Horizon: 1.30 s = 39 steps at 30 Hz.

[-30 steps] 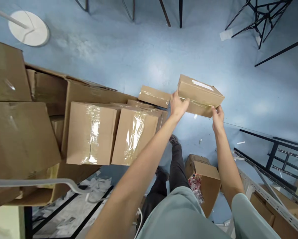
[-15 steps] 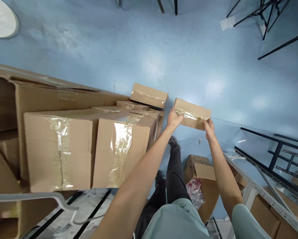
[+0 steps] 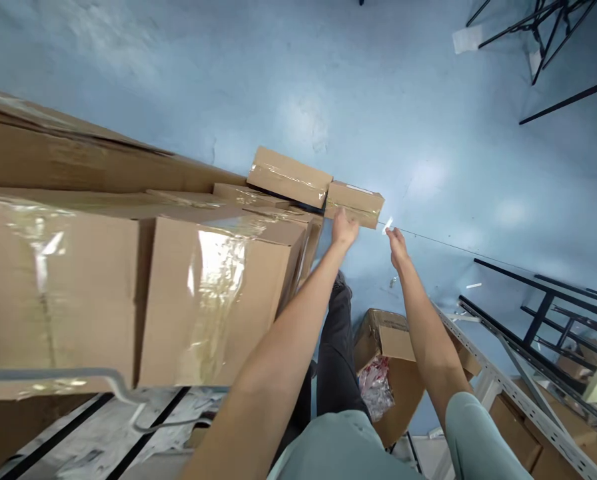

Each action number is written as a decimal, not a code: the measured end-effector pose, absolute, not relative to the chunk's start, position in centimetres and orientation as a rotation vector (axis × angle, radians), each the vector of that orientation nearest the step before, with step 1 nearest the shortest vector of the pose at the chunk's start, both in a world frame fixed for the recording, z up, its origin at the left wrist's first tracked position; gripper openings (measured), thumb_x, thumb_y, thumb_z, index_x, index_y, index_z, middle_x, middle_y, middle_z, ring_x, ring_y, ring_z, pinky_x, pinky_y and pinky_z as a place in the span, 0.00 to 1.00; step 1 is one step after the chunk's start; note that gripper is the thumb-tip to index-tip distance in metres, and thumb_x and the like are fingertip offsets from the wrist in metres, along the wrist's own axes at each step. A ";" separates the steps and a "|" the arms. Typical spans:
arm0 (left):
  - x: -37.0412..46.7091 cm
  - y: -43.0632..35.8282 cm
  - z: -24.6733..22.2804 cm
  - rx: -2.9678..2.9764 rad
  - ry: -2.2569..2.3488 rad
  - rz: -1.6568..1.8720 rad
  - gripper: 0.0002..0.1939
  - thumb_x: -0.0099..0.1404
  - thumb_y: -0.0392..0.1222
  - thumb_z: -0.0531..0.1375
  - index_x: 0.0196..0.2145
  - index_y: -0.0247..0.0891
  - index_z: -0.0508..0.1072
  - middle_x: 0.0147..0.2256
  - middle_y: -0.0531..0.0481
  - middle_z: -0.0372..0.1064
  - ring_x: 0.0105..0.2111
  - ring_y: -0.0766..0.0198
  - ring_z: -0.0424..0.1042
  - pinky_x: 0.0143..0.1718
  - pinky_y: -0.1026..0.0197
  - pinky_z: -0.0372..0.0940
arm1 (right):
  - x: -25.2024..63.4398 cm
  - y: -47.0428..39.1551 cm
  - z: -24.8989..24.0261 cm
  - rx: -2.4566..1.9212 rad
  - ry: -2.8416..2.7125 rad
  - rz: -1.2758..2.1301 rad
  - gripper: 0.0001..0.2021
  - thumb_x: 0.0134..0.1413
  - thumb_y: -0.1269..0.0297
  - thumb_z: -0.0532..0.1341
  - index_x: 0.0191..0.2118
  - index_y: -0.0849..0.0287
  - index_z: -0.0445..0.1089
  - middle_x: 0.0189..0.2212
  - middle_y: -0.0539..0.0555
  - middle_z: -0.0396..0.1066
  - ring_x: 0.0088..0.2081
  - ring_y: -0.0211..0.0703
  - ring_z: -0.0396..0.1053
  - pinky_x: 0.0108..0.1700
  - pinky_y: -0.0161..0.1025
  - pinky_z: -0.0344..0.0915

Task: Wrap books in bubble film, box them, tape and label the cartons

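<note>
Standing on the blue floor (image 3: 428,127), beside large taped cartons (image 3: 178,320). Facing a box (image 3: 288,179) end to end with a smaller carton (image 3: 357,200), lying crosswise just ahead. Touching its near side with the nearer left grip (image 3: 346,230), curling, clasp impossible to tell. Hovering off its right end with the right grip (image 3: 398,247), narrow, seemingly empty.
</note>
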State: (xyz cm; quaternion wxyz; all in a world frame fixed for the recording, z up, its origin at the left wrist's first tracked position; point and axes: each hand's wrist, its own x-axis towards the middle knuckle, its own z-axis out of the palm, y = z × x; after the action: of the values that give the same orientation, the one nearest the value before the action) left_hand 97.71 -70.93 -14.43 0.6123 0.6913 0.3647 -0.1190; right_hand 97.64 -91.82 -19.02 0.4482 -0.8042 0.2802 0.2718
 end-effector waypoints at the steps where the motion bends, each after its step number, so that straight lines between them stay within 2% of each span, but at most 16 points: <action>1: 96.6 -71.6 -12.7 1.592 0.868 -0.301 0.14 0.70 0.27 0.63 0.52 0.27 0.77 0.64 0.29 0.74 0.67 0.49 0.69 0.73 0.49 0.54 | 96.6 -91.6 -17.7 -1.981 0.677 0.687 0.38 0.58 0.31 0.62 0.61 0.57 0.75 0.68 0.69 0.73 0.72 0.59 0.68 0.71 0.60 0.68; 5: 89.4 -73.4 -4.3 1.481 0.891 -0.293 0.06 0.65 0.30 0.67 0.37 0.40 0.80 0.53 0.38 0.83 0.61 0.49 0.78 0.69 0.48 0.64 | 91.5 -91.3 -10.5 -1.936 0.557 0.703 0.42 0.51 0.25 0.65 0.59 0.56 0.78 0.65 0.69 0.77 0.69 0.60 0.71 0.71 0.62 0.68; 8: 82.9 -73.5 1.7 1.209 0.915 -0.241 0.05 0.60 0.38 0.73 0.30 0.44 0.80 0.49 0.42 0.85 0.56 0.48 0.80 0.69 0.44 0.64 | 88.5 -91.4 -4.4 -1.943 0.448 0.665 0.41 0.50 0.24 0.66 0.55 0.55 0.81 0.60 0.67 0.81 0.65 0.61 0.75 0.69 0.64 0.70; 11: 77.2 -72.2 6.7 1.078 0.878 -0.177 0.08 0.56 0.44 0.76 0.29 0.44 0.82 0.48 0.38 0.85 0.54 0.46 0.81 0.69 0.42 0.65 | 86.4 -90.7 1.6 -1.943 0.334 0.642 0.38 0.50 0.25 0.68 0.52 0.54 0.82 0.57 0.66 0.83 0.63 0.64 0.77 0.67 0.66 0.71; 15: 71.0 -67.8 12.6 1.036 0.819 -0.052 0.14 0.53 0.53 0.77 0.29 0.43 0.82 0.49 0.36 0.84 0.56 0.41 0.81 0.68 0.38 0.66 | 83.8 -87.2 9.6 -1.911 0.180 0.583 0.35 0.47 0.27 0.72 0.48 0.53 0.83 0.55 0.66 0.84 0.62 0.68 0.79 0.67 0.68 0.72; 19: 63.7 -61.9 18.6 1.019 0.829 0.212 0.14 0.53 0.55 0.76 0.29 0.44 0.83 0.50 0.37 0.84 0.55 0.41 0.81 0.67 0.39 0.68 | 79.2 -81.1 17.7 -1.841 -0.092 0.593 0.31 0.51 0.30 0.73 0.50 0.51 0.83 0.54 0.65 0.85 0.61 0.70 0.80 0.67 0.70 0.73; 23: 52.6 -56.5 24.6 0.991 0.878 0.541 0.13 0.53 0.54 0.75 0.28 0.44 0.83 0.50 0.38 0.84 0.54 0.42 0.81 0.64 0.40 0.70 | 71.2 -73.8 24.5 -1.743 -0.386 0.678 0.28 0.56 0.34 0.73 0.53 0.49 0.83 0.56 0.63 0.84 0.63 0.70 0.79 0.70 0.70 0.71; 27: 38.8 -53.3 29.0 0.971 0.966 0.849 0.10 0.57 0.52 0.71 0.28 0.43 0.82 0.52 0.38 0.84 0.56 0.43 0.80 0.64 0.41 0.70 | 60.5 -66.5 28.5 -1.629 -0.613 0.806 0.27 0.59 0.38 0.73 0.55 0.51 0.82 0.58 0.64 0.83 0.63 0.66 0.79 0.71 0.68 0.69; 32: 21.8 -52.4 32.3 0.897 1.101 1.212 0.11 0.60 0.52 0.68 0.31 0.41 0.81 0.53 0.38 0.84 0.55 0.46 0.79 0.61 0.44 0.71 | 45.5 -57.7 30.9 -1.481 -0.929 1.036 0.29 0.60 0.39 0.73 0.57 0.57 0.82 0.57 0.66 0.83 0.60 0.62 0.81 0.69 0.63 0.71; 39: 2.4 -54.5 35.0 0.636 1.353 1.778 0.09 0.62 0.48 0.67 0.31 0.41 0.81 0.51 0.39 0.84 0.53 0.48 0.80 0.55 0.50 0.73 | 24.7 -47.8 33.5 -1.154 -1.463 1.455 0.26 0.64 0.42 0.72 0.58 0.55 0.82 0.58 0.64 0.83 0.60 0.61 0.81 0.68 0.63 0.72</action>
State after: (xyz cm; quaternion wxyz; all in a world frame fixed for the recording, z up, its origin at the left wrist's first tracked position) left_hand 2.40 -54.46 35.02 0.3979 0.2511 0.5342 0.7023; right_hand 24.75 -47.77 33.55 0.3789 -0.4519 -0.5727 0.5694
